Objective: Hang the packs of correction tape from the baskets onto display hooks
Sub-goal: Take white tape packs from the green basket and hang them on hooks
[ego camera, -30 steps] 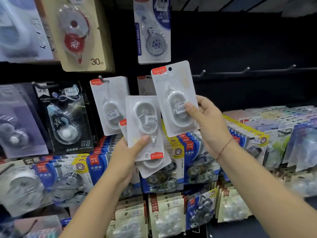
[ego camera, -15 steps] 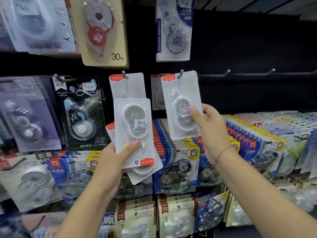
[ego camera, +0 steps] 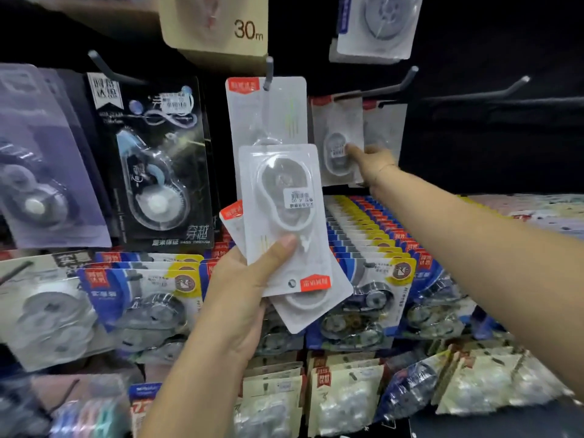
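Risk: right hand pinches a correction tape pack low down, thumb on the blister, fingers hidden behind, arm stretched far out. The pack sits deep on the hook, but a tug on release could drag it forward and off. Left hand clamps a fanned stack of packs, thumb across the front; the back one could slip into the shelf stock below.

1. Dark peg wall carries everything, grey hooks sticking out of it.
2. Middle hook: one white correction tape pack hanging straight.
3. Next hook to the right: a couple more white packs.
4. Left hook: black pack.
5. Lower down, rows of blue packs, front to back.
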The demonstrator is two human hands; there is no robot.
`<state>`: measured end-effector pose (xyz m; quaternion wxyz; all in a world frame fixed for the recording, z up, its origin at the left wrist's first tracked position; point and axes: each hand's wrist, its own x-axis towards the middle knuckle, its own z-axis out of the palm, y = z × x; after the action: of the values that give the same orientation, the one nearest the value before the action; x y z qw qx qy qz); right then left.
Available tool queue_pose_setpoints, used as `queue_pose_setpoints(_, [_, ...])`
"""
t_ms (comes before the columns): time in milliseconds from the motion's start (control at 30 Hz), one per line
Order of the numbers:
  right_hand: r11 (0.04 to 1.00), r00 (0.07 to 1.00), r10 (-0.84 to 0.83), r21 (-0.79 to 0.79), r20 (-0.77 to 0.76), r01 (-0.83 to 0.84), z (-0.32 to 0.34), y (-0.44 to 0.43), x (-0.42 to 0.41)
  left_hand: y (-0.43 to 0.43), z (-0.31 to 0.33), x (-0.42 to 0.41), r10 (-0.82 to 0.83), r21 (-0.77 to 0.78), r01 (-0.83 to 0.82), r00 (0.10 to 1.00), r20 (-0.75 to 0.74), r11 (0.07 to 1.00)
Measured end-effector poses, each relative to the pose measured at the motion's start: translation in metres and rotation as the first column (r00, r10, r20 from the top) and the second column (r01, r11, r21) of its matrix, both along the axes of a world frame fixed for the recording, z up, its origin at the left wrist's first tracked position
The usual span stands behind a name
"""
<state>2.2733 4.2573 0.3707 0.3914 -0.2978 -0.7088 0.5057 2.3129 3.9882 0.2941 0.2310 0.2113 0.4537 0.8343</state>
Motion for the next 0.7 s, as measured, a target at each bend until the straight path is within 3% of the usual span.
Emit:
queue_pose_setpoints(233, [0.987,0.997,-0.055,-0.150,0.053,0.062,-0.009,0.018,-0.042,-0.003,-0.003,0.000,-0.029,0.007,0.029,0.999,0.022,1.000])
queue_pose_setpoints(367, [0.981,0.972,-0.185,0.077,0.147,0.176,-0.009,-0.008,-0.006,-0.006,-0.004,0.004,-0.024,0.000,0.024,1.000,0.016,1.000])
queue_pose_setpoints(467, [0.991,0.998,0.057,0.124,0.017,-0.059,-0.022,-0.076,0.071,-0.007,-0.005,0.007,-0.013,0.011,0.013,1.000,0.017,1.000])
queue_pose_setpoints(567, [0.934,0.938,0.343,0.094,0.037,-0.345,-0.033,-0.143,0.136,-0.005,-0.005,0.016,-0.008,0.008,0.008,1.000,0.022,1.000])
queue_pose_setpoints(700, [0.937,0.938,0.345,0.059,-0.020,-0.343,-0.050,-0.163,0.158,-0.003,-0.006,0.031,-0.046,-0.014,0.046,0.999,0.004,0.999])
